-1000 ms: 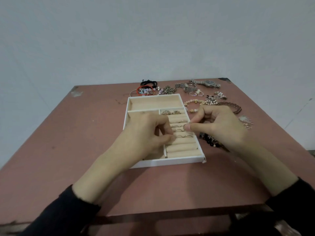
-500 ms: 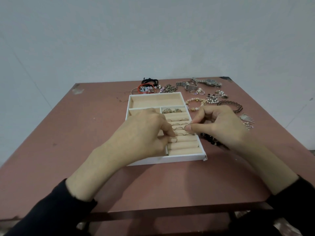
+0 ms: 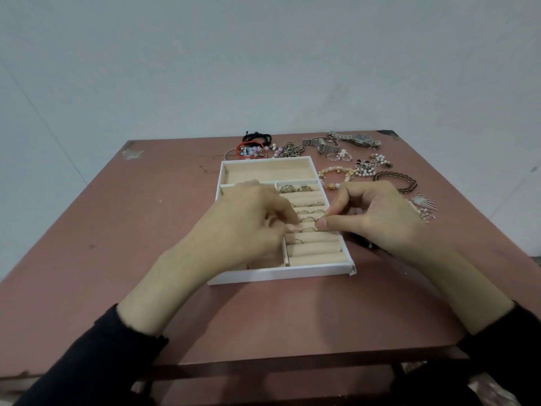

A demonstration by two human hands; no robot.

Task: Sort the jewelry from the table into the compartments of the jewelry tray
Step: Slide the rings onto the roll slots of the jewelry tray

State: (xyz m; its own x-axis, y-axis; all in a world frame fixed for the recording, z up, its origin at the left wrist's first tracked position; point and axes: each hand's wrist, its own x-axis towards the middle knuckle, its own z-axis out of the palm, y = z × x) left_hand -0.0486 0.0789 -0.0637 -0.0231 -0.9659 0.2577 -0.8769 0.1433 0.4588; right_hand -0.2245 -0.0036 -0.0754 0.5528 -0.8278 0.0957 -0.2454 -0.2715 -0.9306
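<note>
Pinching a thin ring (image 3: 321, 221) between thumb and forefinger, the right hand (image 3: 377, 218) hovers at the right edge of the ring rolls, the ring standing on edge just above them. The left hand (image 3: 246, 227) lies over the tray's left compartment, fingertips (image 3: 292, 227) pressed together at a slot between rolls; whether they grip a ring there cannot be told, as the fingers hide the spot.

The jewelry tray (image 3: 278, 275) is white with a beige lining, its long axis running away from the person, its near wall towards the table's front edge. The ring rolls (image 3: 314, 250) lie crosswise to that axis, filling the right section. Several rings (image 3: 310, 212) stand in the upper slots, and two larger ones (image 3: 295, 188) sit in the small compartment above. The wide far compartment (image 3: 268, 172) shows only lining.

On the brown table (image 3: 146, 230), loose jewelry lies beyond and right of the tray: a black cord bracelet (image 3: 257, 138), a red bracelet with beads (image 3: 248, 150), a metal watch (image 3: 361, 139), a pearl bracelet (image 3: 336, 174), a dark braided bracelet (image 3: 395, 180) and a fan-shaped piece (image 3: 423, 202) near the right wrist.
</note>
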